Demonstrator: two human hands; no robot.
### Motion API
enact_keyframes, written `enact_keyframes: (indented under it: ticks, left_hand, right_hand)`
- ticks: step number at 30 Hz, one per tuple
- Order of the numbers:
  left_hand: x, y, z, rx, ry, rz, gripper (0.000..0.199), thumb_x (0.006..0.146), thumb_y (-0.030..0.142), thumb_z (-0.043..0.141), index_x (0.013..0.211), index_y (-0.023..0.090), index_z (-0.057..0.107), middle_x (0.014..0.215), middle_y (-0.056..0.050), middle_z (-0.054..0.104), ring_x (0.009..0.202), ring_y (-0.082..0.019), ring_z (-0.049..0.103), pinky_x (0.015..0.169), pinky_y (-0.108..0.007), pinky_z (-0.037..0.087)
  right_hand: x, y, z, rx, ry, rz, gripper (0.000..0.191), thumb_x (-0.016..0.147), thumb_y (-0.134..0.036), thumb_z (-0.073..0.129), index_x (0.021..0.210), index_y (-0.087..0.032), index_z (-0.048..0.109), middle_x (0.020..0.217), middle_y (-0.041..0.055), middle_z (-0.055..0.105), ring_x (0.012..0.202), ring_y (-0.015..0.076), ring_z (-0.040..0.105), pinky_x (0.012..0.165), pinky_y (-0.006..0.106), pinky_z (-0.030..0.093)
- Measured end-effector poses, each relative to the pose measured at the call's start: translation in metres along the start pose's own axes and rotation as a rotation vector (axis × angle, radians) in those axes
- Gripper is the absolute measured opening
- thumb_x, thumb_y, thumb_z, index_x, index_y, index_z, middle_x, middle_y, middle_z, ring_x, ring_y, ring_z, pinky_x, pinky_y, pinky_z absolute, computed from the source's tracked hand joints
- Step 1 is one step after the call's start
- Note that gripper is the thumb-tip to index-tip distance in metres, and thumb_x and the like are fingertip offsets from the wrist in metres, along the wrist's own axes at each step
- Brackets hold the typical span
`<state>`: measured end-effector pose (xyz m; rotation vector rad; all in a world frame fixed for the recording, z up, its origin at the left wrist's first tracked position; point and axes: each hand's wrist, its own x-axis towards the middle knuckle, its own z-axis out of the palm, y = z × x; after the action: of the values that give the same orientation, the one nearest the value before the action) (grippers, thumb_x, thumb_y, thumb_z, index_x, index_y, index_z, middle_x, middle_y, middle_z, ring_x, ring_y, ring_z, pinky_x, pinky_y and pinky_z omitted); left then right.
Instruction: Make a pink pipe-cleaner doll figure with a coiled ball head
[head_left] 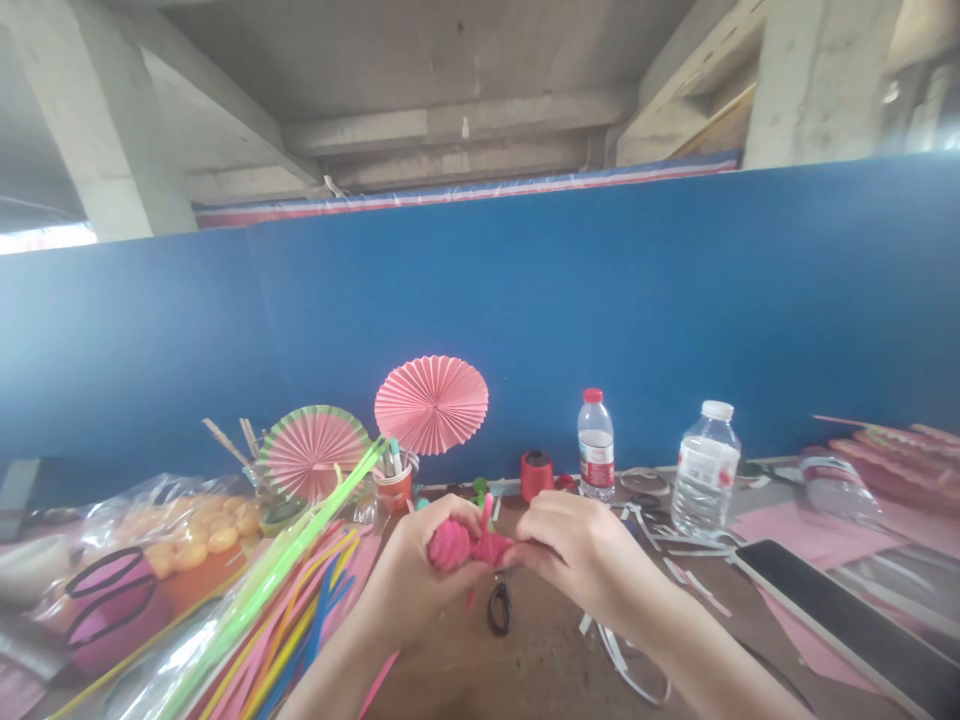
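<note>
Over the middle of the table, my left hand (pixel 411 575) is closed around a bright pink coiled bundle (pixel 448 545); it looks like wound pipe cleaner, though blur hides its texture. My right hand (pixel 581 550) pinches the bundle's narrower right end, fingertips together. A short pink end sticks up between the hands. Just below them, a pair of scissors (pixel 499 608) lies on the brown tabletop (pixel 465 670), its dark handle showing and the rest partly hidden.
To the left lie long green strips (pixel 285 560), coloured strips (pixel 300 640) and a plastic bag of yellowish balls (pixel 202 525). Pleated pink paper fans (pixel 433 405) stand behind. Two water bottles (pixel 596 450), a red container (pixel 536 477), white paper scraps (pixel 630 670) and a phone (pixel 847 620) are rightward.
</note>
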<state>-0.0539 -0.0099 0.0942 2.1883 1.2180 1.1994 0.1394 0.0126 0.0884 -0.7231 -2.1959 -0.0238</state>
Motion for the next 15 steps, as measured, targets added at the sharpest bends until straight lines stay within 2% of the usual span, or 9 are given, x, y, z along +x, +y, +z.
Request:
enact_keyframes:
  ticks: [2, 5, 10, 13, 15]
  left_hand:
    - [0.0, 0.0, -0.001, -0.095, -0.034, -0.008, 0.027, 0.059, 0.001, 0.066, 0.073, 0.02, 0.053, 0.075, 0.003, 0.06, 0.071, -0.014, 0.055, 0.068, -0.024, 0.041]
    - [-0.002, -0.002, 0.002, -0.275, -0.014, -0.016, 0.032, 0.053, -0.003, 0.069, 0.07, 0.019, 0.053, 0.072, 0.004, 0.056, 0.068, -0.012, 0.051, 0.065, -0.022, 0.04]
    - [-0.004, -0.003, 0.012, -0.76, 0.009, -0.069, 0.034, 0.054, 0.0, 0.071, 0.072, 0.019, 0.05, 0.074, 0.002, 0.056, 0.063, -0.01, 0.05, 0.056, -0.021, 0.04]
    - [-0.001, 0.002, 0.017, -0.905, 0.136, -0.12, 0.033, 0.055, 0.005, 0.073, 0.072, 0.018, 0.048, 0.074, 0.001, 0.055, 0.062, -0.011, 0.052, 0.055, -0.023, 0.043]
    - [0.001, 0.005, 0.019, -0.837, 0.285, -0.147, 0.031, 0.056, 0.007, 0.072, 0.07, 0.018, 0.048, 0.074, 0.001, 0.056, 0.063, -0.012, 0.054, 0.056, -0.023, 0.044]
  right_hand:
    - [0.001, 0.003, -0.005, 0.172, 0.022, 0.032, 0.023, 0.08, -0.031, 0.059, 0.062, -0.017, 0.06, 0.056, -0.0021, 0.051, 0.053, 0.0104, 0.046, 0.051, 0.022, 0.033]
    - [0.003, 0.008, -0.005, 0.422, 0.021, 0.124, 0.018, 0.08, -0.032, 0.06, 0.069, -0.018, 0.064, 0.058, -0.0021, 0.054, 0.054, 0.01, 0.047, 0.052, 0.021, 0.035]
    - [0.002, 0.016, 0.014, 0.772, -0.007, 0.246, 0.027, 0.081, -0.039, 0.054, 0.071, -0.016, 0.064, 0.06, -0.0004, 0.056, 0.055, 0.0111, 0.049, 0.052, 0.021, 0.037]
    - [0.003, 0.01, 0.03, 0.958, 0.06, 0.32, 0.028, 0.08, -0.041, 0.054, 0.071, -0.015, 0.062, 0.061, -0.0007, 0.055, 0.054, 0.0106, 0.048, 0.05, 0.021, 0.036]
    - [0.003, 0.002, 0.042, 1.05, 0.177, 0.439, 0.022, 0.079, -0.037, 0.056, 0.073, -0.016, 0.059, 0.056, -0.0034, 0.052, 0.048, 0.0084, 0.044, 0.046, 0.019, 0.034]
